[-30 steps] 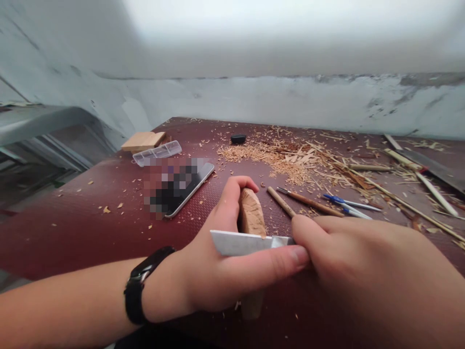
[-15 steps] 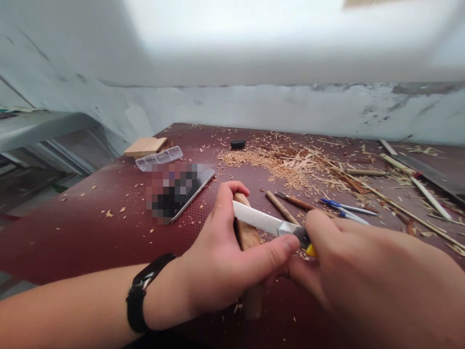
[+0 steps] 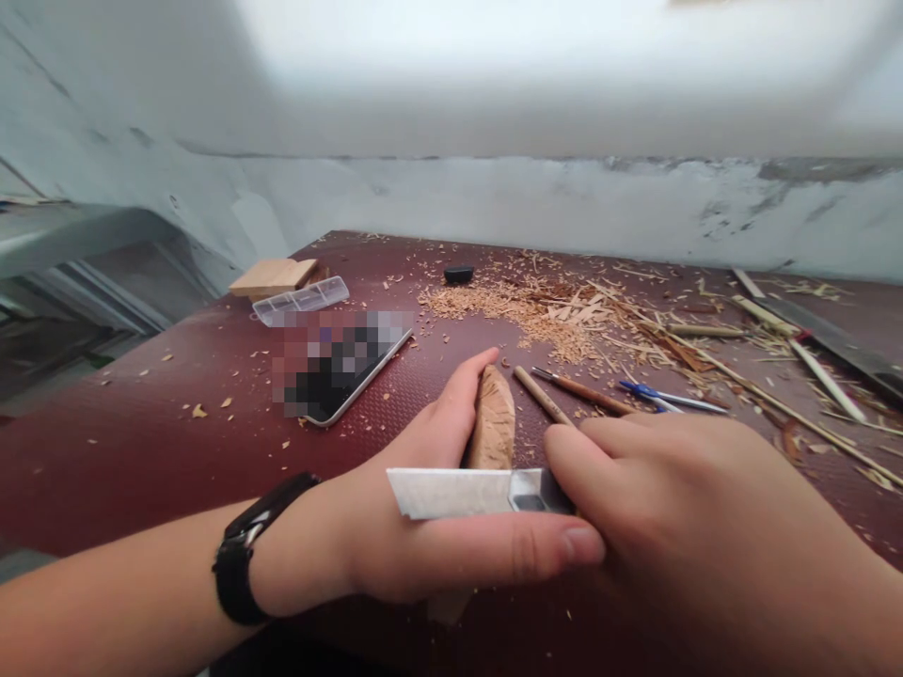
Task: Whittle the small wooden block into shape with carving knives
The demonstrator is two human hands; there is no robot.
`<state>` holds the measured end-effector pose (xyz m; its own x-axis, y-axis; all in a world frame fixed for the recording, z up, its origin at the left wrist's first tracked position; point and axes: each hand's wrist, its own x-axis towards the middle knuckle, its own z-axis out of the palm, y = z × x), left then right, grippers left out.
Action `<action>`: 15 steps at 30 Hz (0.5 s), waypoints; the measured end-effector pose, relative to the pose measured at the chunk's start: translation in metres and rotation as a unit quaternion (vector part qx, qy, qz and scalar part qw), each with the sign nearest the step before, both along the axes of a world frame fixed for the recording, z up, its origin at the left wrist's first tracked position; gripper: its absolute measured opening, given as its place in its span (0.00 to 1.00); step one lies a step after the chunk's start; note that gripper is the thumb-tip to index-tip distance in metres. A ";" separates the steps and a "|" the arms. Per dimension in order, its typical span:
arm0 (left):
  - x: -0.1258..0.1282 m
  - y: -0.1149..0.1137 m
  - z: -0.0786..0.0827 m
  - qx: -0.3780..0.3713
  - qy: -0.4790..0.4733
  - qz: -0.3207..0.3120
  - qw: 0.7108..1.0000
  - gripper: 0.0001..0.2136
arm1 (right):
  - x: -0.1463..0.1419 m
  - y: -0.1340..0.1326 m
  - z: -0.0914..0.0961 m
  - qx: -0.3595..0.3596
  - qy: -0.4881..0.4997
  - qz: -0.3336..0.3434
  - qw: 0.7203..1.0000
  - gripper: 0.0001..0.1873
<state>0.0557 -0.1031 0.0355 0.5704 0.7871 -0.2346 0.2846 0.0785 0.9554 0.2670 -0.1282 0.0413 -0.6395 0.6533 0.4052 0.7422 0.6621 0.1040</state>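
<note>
A carved piece of wood [image 3: 494,418] points away from me, with my left hand [image 3: 416,498] closed around its side. Its near part is hidden by my hand and the knife. The broad blade of a utility knife [image 3: 451,493] lies crosswise over the wood, its tip toward the left. My right hand [image 3: 663,508] grips the knife's handle, which is mostly covered by the fingers. My left thumb stretches along below the blade and reaches the right hand.
Wood shavings [image 3: 564,315] litter the dark red table [image 3: 176,414]. Left are a phone [image 3: 367,376], a clear plastic case [image 3: 303,299] and a wooden block [image 3: 275,276]. Right lie a thin stick [image 3: 540,393], a wooden-handled tool [image 3: 585,390], blue pens [image 3: 670,397] and a saw [image 3: 839,343].
The knife blade has come nearer to me along the wood and turned more level. My right hand moved with it, and the wood's carved far end now shows more fully.
</note>
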 end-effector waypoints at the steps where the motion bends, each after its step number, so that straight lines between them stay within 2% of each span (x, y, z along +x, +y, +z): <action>1: 0.001 -0.001 0.000 0.006 -0.003 0.003 1.000 0.61 | 0.000 0.000 -0.001 0.004 0.001 0.003 1.000 0.13; 4: 0.000 0.001 -0.002 0.015 -0.011 0.024 1.000 0.63 | 0.001 -0.002 -0.002 0.001 0.008 0.009 1.000 0.14; 9: -0.007 0.011 -0.009 0.080 0.011 -0.089 0.993 0.65 | 0.001 -0.005 -0.004 -0.015 0.013 0.004 1.000 0.15; 12: -0.007 0.013 -0.009 0.084 0.024 -0.046 0.995 0.61 | 0.002 -0.005 -0.005 -0.010 0.005 0.007 1.000 0.14; 15: -0.003 0.012 -0.006 0.111 0.013 -0.041 0.993 0.50 | 0.002 -0.005 -0.004 -0.014 0.002 0.005 1.000 0.13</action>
<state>0.0531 -0.0913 0.0297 0.6308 0.7722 -0.0766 0.3070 -0.1577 0.9385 0.2690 -0.1330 0.0368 -0.6445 0.6579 0.3897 0.7359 0.6720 0.0825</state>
